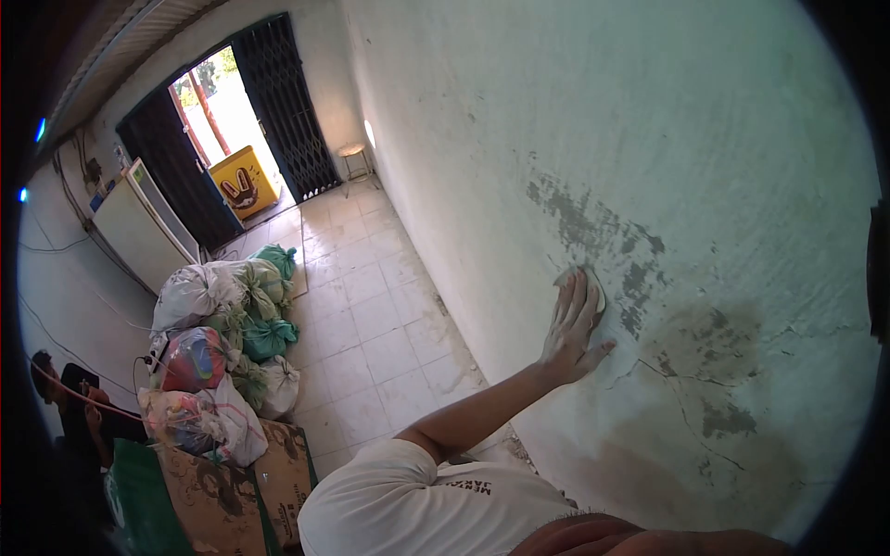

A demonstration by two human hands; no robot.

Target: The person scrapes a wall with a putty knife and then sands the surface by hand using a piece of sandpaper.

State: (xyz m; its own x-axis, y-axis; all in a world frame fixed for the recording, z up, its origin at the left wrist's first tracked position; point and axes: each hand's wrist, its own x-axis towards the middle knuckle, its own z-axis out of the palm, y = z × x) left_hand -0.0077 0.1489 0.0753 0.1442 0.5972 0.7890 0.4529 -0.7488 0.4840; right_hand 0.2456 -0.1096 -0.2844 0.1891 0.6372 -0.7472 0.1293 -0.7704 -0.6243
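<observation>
The left hand (575, 320) lies flat against the pale wall (445, 167), right of centre in the frame, its fingers stretched upward over a thin pale pad (602, 300) and its thumb spread away to the right. The pad sits between fingers and wall, its edge showing beside the fingers; whether they grip it is hidden. The right hand is out of view, so its state cannot be told.

Grey bare patches (593, 222) run just above and to the right of the left hand, with a darker stain (705, 329) and thin cracks farther right. A white shirt (399, 505) fills the bottom centre.

Tied sacks (195, 296) are heaped at left on the tiled floor (371, 306), above brown cardboard (213, 491) at lower left. Another person (93, 412) is partly visible at the left edge. At upper left, a yellow box (246, 181) stands by the open doorway, with a stool (351, 149) to its right near the wall.
</observation>
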